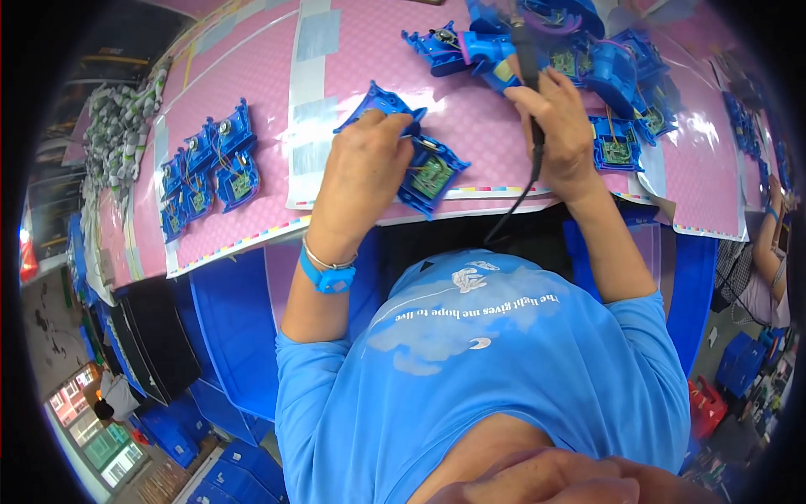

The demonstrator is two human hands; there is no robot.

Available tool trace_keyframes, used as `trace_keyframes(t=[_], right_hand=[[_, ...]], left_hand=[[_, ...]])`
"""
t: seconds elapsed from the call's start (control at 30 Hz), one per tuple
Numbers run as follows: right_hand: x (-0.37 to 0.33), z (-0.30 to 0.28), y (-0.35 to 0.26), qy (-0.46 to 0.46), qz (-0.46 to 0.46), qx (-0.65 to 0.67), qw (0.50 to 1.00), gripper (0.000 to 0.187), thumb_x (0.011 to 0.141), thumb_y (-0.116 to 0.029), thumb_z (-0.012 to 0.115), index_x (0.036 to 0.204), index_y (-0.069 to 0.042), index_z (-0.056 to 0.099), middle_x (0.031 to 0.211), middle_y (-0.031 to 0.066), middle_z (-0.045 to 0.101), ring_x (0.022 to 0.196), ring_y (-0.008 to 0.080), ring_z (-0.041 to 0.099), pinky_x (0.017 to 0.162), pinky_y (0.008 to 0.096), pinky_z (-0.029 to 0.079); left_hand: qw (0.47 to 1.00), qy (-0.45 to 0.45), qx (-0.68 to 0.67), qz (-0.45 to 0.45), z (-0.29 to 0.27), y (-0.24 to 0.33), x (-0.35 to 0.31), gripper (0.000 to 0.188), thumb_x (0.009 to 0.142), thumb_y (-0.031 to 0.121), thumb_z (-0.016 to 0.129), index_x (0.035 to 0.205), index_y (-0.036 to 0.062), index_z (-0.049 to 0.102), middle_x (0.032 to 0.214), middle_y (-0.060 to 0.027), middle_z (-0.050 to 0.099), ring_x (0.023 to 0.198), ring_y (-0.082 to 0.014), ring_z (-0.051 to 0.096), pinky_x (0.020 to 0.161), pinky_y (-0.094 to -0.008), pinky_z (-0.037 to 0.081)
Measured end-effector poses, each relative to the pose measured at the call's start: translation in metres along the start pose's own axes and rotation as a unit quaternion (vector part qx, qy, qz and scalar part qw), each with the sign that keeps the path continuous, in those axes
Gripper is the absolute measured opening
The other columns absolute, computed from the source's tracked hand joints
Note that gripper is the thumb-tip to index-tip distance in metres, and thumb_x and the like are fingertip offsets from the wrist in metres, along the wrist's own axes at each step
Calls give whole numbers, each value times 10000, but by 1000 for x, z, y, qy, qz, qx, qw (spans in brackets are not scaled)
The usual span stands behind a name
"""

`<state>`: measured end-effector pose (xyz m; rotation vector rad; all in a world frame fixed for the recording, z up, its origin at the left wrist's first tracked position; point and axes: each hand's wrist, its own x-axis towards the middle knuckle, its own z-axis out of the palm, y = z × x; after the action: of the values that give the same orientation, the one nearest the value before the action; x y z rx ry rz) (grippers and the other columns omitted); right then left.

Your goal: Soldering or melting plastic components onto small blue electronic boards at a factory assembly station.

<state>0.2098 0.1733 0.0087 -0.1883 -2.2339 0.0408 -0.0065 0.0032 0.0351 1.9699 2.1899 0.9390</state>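
Note:
My left hand (367,160) is closed on a blue plastic shell (369,101) at the middle of the table, its fingertips hidden against it. Just right of that hand lies a second blue shell with a green circuit board (431,176), close to the first one. My right hand (556,126) grips a black corded soldering iron (526,63), held upright in the view with its cord hanging down past the wrist. The iron's tip points to the far side, over a heap of blue shells (504,46), and is blurred there.
More blue shells with boards and wires (206,168) lie to the left on the pink-covered table (260,50). Another board-fitted shell (617,147) sits right of my right hand. White-and-grey parts (122,126) are piled far left. Blue bins (235,328) stand below the table edge. At far right is another person's arm (768,235).

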Motion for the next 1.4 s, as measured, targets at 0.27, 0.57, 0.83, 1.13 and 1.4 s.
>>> trace_keyframes(t=[0.27, 0.57, 0.83, 1.13, 1.4], right_hand=[[-10, -6, -47, 31, 13, 197, 980, 431, 810, 28, 817, 1164, -5, 574, 1213, 360, 665, 1153, 476, 676, 951, 484, 560], [-19, 14, -78, -97, 100, 384, 913, 701, 725, -146, 935, 1292, -39, 536, 1468, 340, 512, 1345, 432, 558, 1075, 449, 478], [-13, 11, -79, -105, 96, 368, 919, 711, 740, -183, 931, 1305, -34, 527, 1467, 336, 518, 1356, 409, 555, 1091, 440, 464], [-5, -8, -61, 20, 90, 316, 944, 320, 892, 2, 714, 1197, 53, 631, 1155, 270, 702, 1067, 346, 684, 910, 402, 541], [5, -32, -77, -31, 141, 361, 921, 232, 924, -22, 589, 1130, 42, 673, 850, 164, 705, 759, 226, 657, 736, 365, 499]], left_hand=[[984, 141, -12, -110, -16, 6, -51, 170, 861, 72, 792, 1021, 30, 753, 852, -116, 727, 684, -209, 693, 610, -323, 526], [921, 85, -255, -283, 7, 15, -69, 191, 888, 50, 760, 1078, 31, 773, 823, -49, 732, 567, -37, 566, 524, -231, 442], [988, 114, -89, -54, -1, -12, -41, 210, 828, 8, 755, 1030, 63, 773, 837, -90, 677, 633, -177, 648, 572, -307, 493], [941, -3, -268, -208, -28, -11, -72, 283, 870, 23, 708, 1148, 38, 759, 786, 10, 604, 598, -84, 499, 580, -258, 449], [794, 206, -537, -195, 2, -17, -77, 369, 989, 47, 642, 1355, 17, 668, 1021, -22, 625, 753, -69, 559, 659, -220, 488]])
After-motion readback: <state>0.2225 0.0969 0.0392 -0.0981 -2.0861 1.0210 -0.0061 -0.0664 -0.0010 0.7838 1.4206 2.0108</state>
